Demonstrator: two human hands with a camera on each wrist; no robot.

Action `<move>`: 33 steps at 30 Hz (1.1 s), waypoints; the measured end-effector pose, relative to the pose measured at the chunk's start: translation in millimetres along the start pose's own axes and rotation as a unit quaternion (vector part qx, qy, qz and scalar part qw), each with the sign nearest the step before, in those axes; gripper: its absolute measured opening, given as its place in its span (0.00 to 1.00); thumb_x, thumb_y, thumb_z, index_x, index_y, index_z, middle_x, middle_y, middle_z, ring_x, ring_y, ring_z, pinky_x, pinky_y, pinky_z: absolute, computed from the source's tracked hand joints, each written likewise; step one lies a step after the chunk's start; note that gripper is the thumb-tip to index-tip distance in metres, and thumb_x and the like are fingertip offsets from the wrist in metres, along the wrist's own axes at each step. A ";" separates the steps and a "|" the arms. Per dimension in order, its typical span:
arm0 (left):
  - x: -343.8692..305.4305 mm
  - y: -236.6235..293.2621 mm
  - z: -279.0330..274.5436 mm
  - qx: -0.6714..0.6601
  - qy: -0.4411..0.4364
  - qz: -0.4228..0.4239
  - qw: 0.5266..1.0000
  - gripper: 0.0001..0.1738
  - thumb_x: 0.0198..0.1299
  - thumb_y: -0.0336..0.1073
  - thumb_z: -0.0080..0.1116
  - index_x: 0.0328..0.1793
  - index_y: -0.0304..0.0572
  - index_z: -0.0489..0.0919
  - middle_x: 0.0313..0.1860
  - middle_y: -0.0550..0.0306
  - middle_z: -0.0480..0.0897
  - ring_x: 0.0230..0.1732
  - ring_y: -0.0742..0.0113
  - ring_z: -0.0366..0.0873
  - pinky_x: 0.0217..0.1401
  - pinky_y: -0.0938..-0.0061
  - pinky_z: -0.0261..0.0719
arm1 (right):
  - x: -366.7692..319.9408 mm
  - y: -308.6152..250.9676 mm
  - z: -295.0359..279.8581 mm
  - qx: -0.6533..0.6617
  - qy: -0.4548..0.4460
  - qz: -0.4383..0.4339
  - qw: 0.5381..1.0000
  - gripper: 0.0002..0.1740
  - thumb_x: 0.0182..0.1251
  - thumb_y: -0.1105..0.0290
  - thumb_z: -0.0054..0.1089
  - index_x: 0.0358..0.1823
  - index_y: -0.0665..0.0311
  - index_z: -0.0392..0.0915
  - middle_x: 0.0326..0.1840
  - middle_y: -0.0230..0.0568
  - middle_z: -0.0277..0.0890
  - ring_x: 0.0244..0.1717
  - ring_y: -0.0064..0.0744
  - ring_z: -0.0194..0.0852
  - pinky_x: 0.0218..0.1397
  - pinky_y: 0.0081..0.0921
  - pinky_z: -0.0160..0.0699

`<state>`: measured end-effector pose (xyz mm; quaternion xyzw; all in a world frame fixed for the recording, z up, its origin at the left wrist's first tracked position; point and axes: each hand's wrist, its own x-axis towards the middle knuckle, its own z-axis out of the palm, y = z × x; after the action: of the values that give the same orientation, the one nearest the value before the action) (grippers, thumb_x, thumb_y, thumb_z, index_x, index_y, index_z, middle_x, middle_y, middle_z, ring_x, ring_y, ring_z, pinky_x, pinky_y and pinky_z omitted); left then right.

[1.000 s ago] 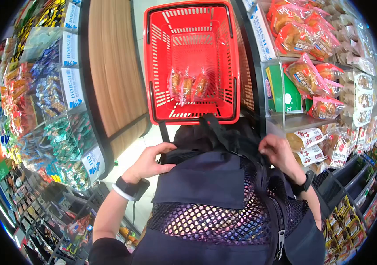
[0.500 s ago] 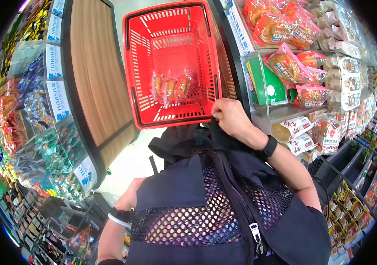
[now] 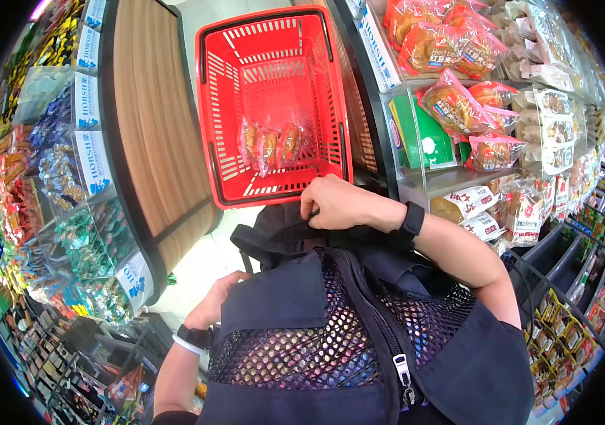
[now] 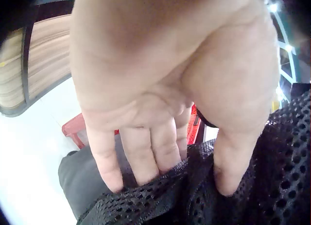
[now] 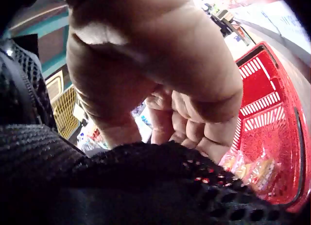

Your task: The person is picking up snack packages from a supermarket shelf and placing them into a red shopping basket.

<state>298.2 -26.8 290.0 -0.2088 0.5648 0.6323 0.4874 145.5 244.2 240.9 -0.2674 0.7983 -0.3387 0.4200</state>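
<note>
A dark mesh vest (image 3: 274, 294) with a metal zipper covers the wearer's front. At its left edge my left hand (image 3: 219, 299) pinches the black mesh cloth (image 4: 155, 196) between thumb and fingers, as the left wrist view shows. My right hand (image 3: 341, 203) grips black cloth at the vest's front with bent fingers, close to the near rim of a red shopping basket (image 3: 206, 106). Black mesh folds (image 5: 160, 162) hide its fingertips in the right wrist view. Several wrapped pastries (image 3: 267, 147) lie in the basket.
To the right, a shelf (image 3: 430, 184) bears bagged red bean breads (image 3: 451, 106). A wood-faced display (image 3: 157, 113) with bins of bright wrapped sweets (image 3: 90, 227) stands to the left. Pale floor (image 3: 203, 269) shows between the display and me.
My right hand has come from the vest's right side to its front middle, passing the basket's near corner. The left hand has moved lower along the left edge. The view has shifted rightward.
</note>
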 end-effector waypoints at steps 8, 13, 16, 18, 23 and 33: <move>10.1 -5.6 -15.6 0.102 -0.066 0.012 0.993 0.19 0.48 0.20 0.62 0.49 0.33 0.76 0.42 0.59 0.82 0.45 0.74 0.78 0.52 0.76 0.74 | 27.8 31.7 22.6 0.018 0.214 -0.012 0.977 0.05 0.45 0.82 0.59 0.27 0.70 0.77 0.26 0.50 0.78 0.32 0.47 0.79 0.37 0.35 0.77; 27.2 -5.3 -39.9 0.261 -0.119 0.046 0.957 0.24 0.46 0.27 0.65 0.52 0.32 0.75 0.46 0.51 0.81 0.49 0.66 0.77 0.56 0.72 0.72 | -24.6 54.0 -33.3 -0.077 0.302 0.007 0.950 0.13 0.48 0.69 0.65 0.34 0.66 0.77 0.37 0.50 0.75 0.44 0.49 0.73 0.47 0.41 0.73; 36.7 23.7 -50.2 0.306 -0.172 0.062 0.934 0.22 0.47 0.33 0.65 0.50 0.34 0.77 0.45 0.50 0.82 0.48 0.63 0.78 0.55 0.72 0.72 | -73.8 77.9 -93.8 -0.306 0.484 0.111 0.812 0.23 0.49 0.67 0.66 0.47 0.66 0.70 0.47 0.55 0.68 0.51 0.53 0.65 0.55 0.42 0.66; 50.5 50.1 -59.4 0.394 -0.180 0.087 0.897 0.18 0.48 0.36 0.65 0.44 0.34 0.79 0.41 0.51 0.83 0.45 0.64 0.79 0.52 0.73 0.74 | -93.5 99.1 -110.5 -0.388 0.500 0.223 0.741 0.33 0.49 0.66 0.67 0.56 0.67 0.63 0.53 0.57 0.64 0.53 0.56 0.63 0.56 0.44 0.65; 95.0 135.9 -37.5 0.463 0.034 0.117 0.878 0.15 0.51 0.32 0.63 0.45 0.33 0.79 0.40 0.53 0.81 0.45 0.69 0.78 0.53 0.73 0.75 | -97.0 107.7 -114.2 -0.359 0.401 0.365 0.760 0.38 0.48 0.66 0.68 0.59 0.71 0.58 0.54 0.54 0.66 0.55 0.51 0.66 0.55 0.44 0.68; 150.5 192.2 13.1 0.356 -0.223 0.267 0.868 0.19 0.54 0.30 0.62 0.53 0.36 0.76 0.43 0.54 0.81 0.48 0.68 0.78 0.53 0.73 0.74 | -109.1 51.0 -127.0 -0.353 0.357 0.383 0.775 0.08 0.56 0.72 0.55 0.36 0.65 0.69 0.34 0.53 0.77 0.40 0.52 0.78 0.42 0.45 0.76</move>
<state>72.2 64.2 269.2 0.2840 0.6617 0.5242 0.4545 85.0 394.0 308.3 0.0711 0.9910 0.0847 0.0757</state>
